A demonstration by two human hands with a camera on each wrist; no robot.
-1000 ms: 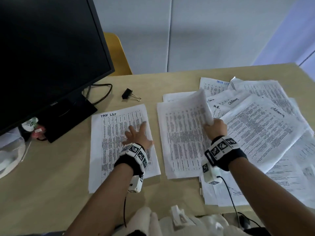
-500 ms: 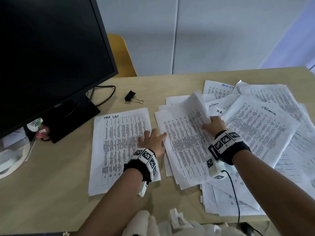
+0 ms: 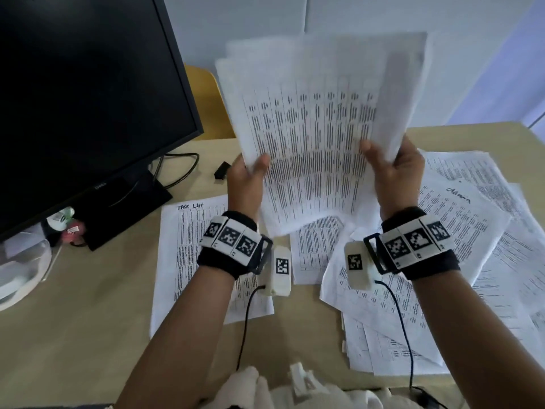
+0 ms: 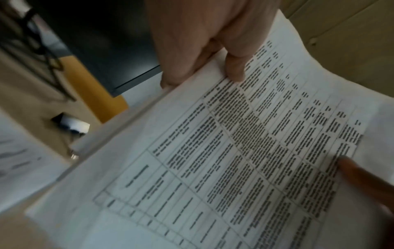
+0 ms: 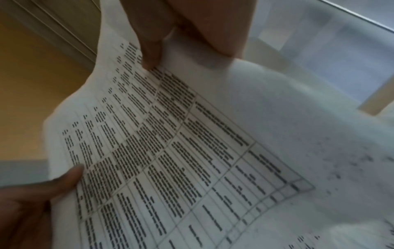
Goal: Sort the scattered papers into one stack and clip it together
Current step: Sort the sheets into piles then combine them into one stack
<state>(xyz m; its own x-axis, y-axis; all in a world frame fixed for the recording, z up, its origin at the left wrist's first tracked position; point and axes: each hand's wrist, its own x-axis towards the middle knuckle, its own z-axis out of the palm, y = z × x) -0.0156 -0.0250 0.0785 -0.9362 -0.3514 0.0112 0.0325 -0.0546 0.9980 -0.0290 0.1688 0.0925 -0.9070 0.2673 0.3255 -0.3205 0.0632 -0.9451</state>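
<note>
Left hand (image 3: pixel 246 184) and right hand (image 3: pixel 392 175) both grip a lifted sheaf (image 3: pixel 318 137). Loose papers (image 3: pixel 472 231) remain on the desk; clip (image 3: pixel 221 170) untouched

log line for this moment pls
left hand: grips lifted sheets | right hand: grips same | binder clip: on desk, untouched | rest scattered

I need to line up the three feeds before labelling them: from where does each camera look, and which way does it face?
Head: worn above, faces forward and down at the desk; shows both forearms, left hand and right hand gripping the held papers.
Left wrist: looks along the left hand at the sheets' left edge.
Right wrist: looks along the right hand at their right edge.
Shared: all three show the held papers.
</note>
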